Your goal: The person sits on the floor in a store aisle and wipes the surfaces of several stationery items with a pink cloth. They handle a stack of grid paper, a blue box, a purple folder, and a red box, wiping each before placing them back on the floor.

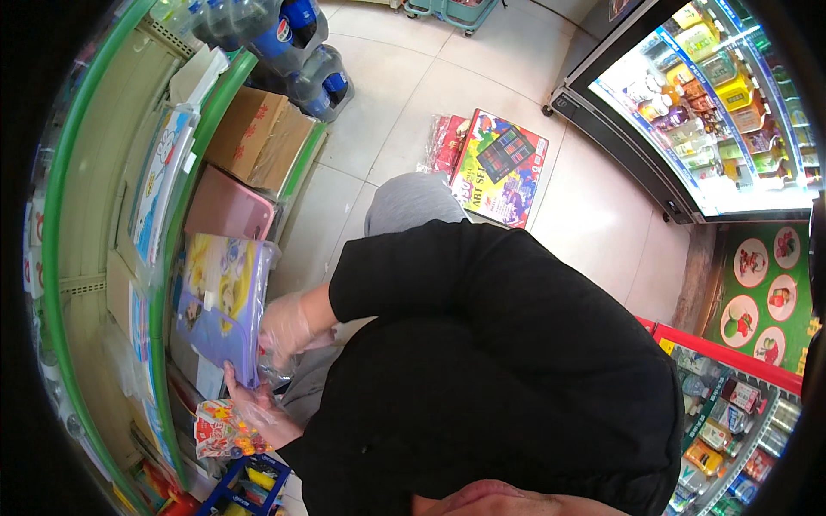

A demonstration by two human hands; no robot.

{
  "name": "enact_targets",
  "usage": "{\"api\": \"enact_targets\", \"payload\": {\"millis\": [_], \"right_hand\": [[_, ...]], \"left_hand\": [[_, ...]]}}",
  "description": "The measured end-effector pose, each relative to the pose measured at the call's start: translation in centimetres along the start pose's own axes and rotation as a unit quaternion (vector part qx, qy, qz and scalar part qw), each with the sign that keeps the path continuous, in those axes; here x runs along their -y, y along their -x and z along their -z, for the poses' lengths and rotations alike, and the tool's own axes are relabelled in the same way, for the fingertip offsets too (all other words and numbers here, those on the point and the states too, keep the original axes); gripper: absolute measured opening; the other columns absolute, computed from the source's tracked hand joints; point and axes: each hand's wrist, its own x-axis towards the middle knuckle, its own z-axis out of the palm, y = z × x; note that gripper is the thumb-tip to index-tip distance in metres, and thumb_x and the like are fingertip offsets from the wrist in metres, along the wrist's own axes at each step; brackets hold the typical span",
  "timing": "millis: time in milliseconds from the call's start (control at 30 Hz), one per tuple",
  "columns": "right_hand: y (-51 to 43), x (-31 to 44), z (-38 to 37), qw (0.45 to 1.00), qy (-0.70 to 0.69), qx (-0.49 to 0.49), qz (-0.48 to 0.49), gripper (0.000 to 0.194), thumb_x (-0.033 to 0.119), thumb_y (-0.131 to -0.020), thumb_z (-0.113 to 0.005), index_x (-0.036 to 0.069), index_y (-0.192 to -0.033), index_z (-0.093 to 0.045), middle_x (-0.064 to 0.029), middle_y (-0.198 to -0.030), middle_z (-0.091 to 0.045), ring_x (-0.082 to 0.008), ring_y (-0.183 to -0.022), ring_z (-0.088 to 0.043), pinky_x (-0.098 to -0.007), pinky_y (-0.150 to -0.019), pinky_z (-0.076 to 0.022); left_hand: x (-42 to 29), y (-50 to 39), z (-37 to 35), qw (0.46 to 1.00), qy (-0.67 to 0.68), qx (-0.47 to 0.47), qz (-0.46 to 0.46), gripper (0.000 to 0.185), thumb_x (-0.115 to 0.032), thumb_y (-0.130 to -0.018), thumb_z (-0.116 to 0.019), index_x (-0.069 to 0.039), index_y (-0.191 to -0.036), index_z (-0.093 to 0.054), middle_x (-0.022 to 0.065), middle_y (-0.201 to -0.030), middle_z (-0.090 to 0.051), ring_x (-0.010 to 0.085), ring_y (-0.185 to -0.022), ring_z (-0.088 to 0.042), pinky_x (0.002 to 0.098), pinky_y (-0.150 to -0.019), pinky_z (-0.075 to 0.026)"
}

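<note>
A printed purple-and-yellow pouch (222, 303) with cartoon figures stands tilted by the shelf, in clear plastic wrap; it looks like a file bag, perhaps a stack. My left hand (261, 413), in a thin clear plastic glove, grips its lower corner. My right hand (287, 329), also gloved, is at its near side, with the fingers partly hidden. Below my left hand is a red-and-white printed packet (216, 426), partly covered by the wrist. Behind the pouch a pink flat case (229, 206) leans on the lower shelf.
Green-edged shelving (55, 213) runs along the left. Past the cardboard box (248, 135) stand shrink-wrapped cola bottles (277, 39). An art set box (500, 168) and red packets (445, 142) lie on the tiled floor. A lit drinks fridge (703, 103) stands at right; a blue crate (222, 484) is low left.
</note>
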Motion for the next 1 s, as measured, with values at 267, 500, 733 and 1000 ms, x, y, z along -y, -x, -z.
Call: {"api": "enact_targets", "payload": {"millis": [267,500,733,1000], "right_hand": [[-0.4,-0.7,-0.3,0.974,0.220,0.041,-0.033,0.028,0.032,-0.077,-0.073,0.013,-0.096,-0.078,-0.0121,-0.095,-0.075,-0.0296,-0.093,-0.071,-0.0433,-0.079,-0.0551],[-0.5,-2.8,-1.2,0.974,0.214,-0.021,0.073,0.020,0.022,-0.076,-0.069,0.006,-0.085,-0.077,-0.0160,-0.086,-0.073,-0.0326,-0.082,-0.072,-0.0466,-0.070,-0.0557],[-0.3,-2.5,-1.3,0.969,0.222,0.000,0.105,0.016,0.023,-0.080,-0.063,0.010,-0.080,-0.072,-0.0146,-0.075,-0.067,-0.0356,-0.073,-0.067,-0.0498,-0.064,-0.0522],[-1.8,-1.8,-0.4,0.982,0.178,0.063,-0.010,0.018,0.026,-0.080,-0.065,0.009,-0.081,-0.071,-0.0130,-0.081,-0.069,-0.0354,-0.077,-0.068,-0.0481,-0.066,-0.0529]], "left_hand": [[-0.8,0.7,-4.8,0.995,-0.073,-0.067,-0.001,0.066,-0.036,-0.088,-0.072,0.004,-0.136,-0.049,0.0162,-0.128,-0.062,0.0295,-0.113,-0.062,0.0416,-0.099,-0.047],[0.1,-3.3,-3.9,0.995,-0.064,-0.026,0.073,0.058,-0.031,-0.089,-0.071,-0.001,-0.135,-0.052,0.0136,-0.129,-0.063,0.0300,-0.115,-0.061,0.0438,-0.103,-0.046],[2.3,-8.6,-1.2,0.999,-0.006,-0.007,0.052,0.043,-0.019,-0.089,-0.070,-0.003,-0.127,-0.057,0.0097,-0.122,-0.066,0.0277,-0.110,-0.064,0.0421,-0.096,-0.051],[1.2,-15.9,-3.4,0.998,0.042,-0.029,0.021,0.041,-0.019,-0.088,-0.072,-0.004,-0.124,-0.059,0.0096,-0.120,-0.066,0.0263,-0.111,-0.063,0.0407,-0.099,-0.049]]}}
